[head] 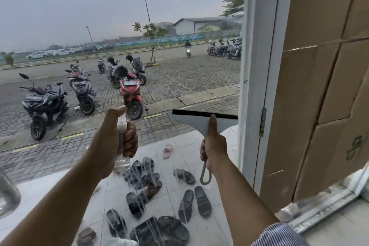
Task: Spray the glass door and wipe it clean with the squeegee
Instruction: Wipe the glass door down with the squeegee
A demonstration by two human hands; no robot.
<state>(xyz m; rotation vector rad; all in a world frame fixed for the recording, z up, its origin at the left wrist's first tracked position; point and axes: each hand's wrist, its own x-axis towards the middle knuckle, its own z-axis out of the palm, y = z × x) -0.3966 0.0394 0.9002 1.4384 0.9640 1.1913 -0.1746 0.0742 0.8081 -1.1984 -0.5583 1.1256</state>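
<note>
The glass door [119, 16] fills the left and middle of the head view, with wet streaks running down its lower part. My left hand [113, 138] grips a clear spray bottle [122, 126] upright in front of the glass, thumb up beside the white nozzle. My right hand [213, 146] holds the handle of a grey squeegee [191, 121], thumb stretched up its neck. The squeegee's black blade lies level against the glass, its right end close to the white door frame [253, 86].
A metal hinge [262, 122] sits on the frame beside the squeegee. Stacked cardboard boxes [319, 106] stand to the right. A metal door handle [8, 191] shows at the left edge. Through the glass are sandals [187, 203] on tiles and parked motorbikes [130, 94].
</note>
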